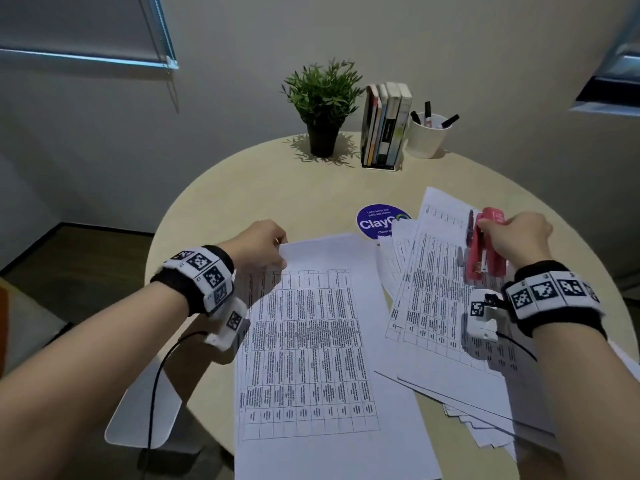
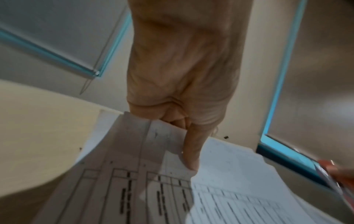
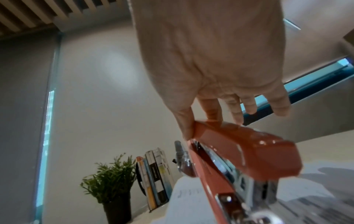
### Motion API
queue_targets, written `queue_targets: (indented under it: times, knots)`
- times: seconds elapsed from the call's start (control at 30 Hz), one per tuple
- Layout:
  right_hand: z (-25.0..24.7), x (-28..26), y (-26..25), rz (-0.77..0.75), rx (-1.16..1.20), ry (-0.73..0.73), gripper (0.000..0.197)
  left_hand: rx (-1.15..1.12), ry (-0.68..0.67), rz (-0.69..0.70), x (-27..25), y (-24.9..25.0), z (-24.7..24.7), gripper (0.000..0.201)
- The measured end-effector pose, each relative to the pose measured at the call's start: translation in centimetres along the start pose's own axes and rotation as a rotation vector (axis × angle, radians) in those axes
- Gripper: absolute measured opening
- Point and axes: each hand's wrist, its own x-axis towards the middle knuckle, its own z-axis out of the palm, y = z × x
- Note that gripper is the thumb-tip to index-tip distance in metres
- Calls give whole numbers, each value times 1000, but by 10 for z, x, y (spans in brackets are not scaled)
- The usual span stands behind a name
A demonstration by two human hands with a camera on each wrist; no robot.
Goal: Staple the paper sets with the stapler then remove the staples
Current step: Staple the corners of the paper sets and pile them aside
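Note:
A set of printed table sheets point(image 1: 311, 341) lies in front of me on the round table point(image 1: 277, 188). My left hand point(image 1: 263, 247) pinches its far left corner, and in the left wrist view the hand point(image 2: 184, 121) holds the lifted corner of the sheets point(image 2: 145, 151) with one finger stretched along the paper. My right hand point(image 1: 512, 233) grips a red stapler point(image 1: 485, 247) from above, over a loose pile of printed sheets point(image 1: 443, 299) on the right. The right wrist view shows the stapler point(image 3: 239, 151) held by thumb and fingers point(image 3: 212, 112), its front tilted down.
At the back of the table stand a potted plant point(image 1: 322, 109), a row of books point(image 1: 384, 126) and a white cup of markers point(image 1: 427, 133). A round blue sticker point(image 1: 377, 220) lies mid-table. A white chair edge point(image 1: 138, 410) sits at lower left.

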Motion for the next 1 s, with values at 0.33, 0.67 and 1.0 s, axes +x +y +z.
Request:
queue_targets:
  times: [0.33, 0.67, 1.0]
  knots:
    - [24, -26, -22, -69, 130, -155, 40, -293, -194, 39, -8, -1, -25, 23]
    - [48, -70, -72, -237, 154, -381, 37, 31, 90, 137, 4, 15, -2, 34]
    - [102, -122, -132, -514, -169, -502, 41, 340, 11, -125, -28, -5, 8, 70]
